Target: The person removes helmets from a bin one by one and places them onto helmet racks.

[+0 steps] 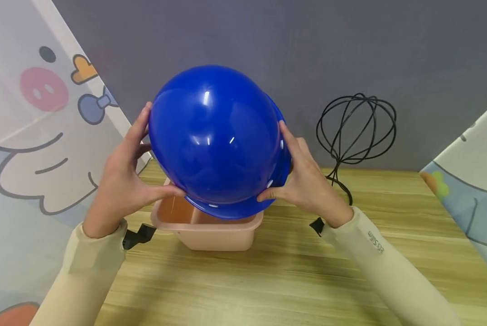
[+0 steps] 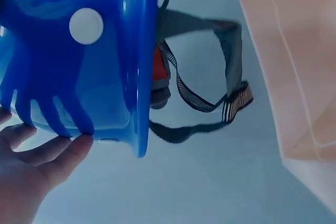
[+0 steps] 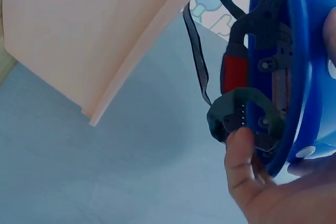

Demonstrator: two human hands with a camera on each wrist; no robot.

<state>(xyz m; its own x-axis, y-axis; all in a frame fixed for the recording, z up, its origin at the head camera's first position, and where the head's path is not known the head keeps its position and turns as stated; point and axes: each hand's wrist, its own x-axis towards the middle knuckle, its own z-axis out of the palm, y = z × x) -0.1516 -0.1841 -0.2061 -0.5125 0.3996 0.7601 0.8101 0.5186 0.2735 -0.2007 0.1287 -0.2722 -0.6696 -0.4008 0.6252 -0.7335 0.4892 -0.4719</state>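
Observation:
Between both hands, a blue hard hat (image 1: pixel 214 136) is held up over a pink plastic bin (image 1: pixel 219 237), with its smooth dome facing the head camera. My left hand (image 1: pixel 122 172) grips the hat's left side, thumb at the rim and fingers spread along the shell. On the opposite side my right hand (image 1: pixel 308 181) holds the rim, its thumb near the brim. A grey chin strap (image 2: pixel 231 61) hangs from the hat's underside in the left wrist view. The right wrist view shows the dark inner harness (image 3: pixel 265 30) with a red pad (image 3: pixel 235 73).
Behind the right hand, a black wire stand (image 1: pixel 339 154) with a balloon-shaped top rises from the wooden table (image 1: pixel 235 290). A grey wall (image 1: pixel 300 54) closes off the back. Cartoon-printed panels flank the left (image 1: pixel 35 149) and right (image 1: pixel 479 181).

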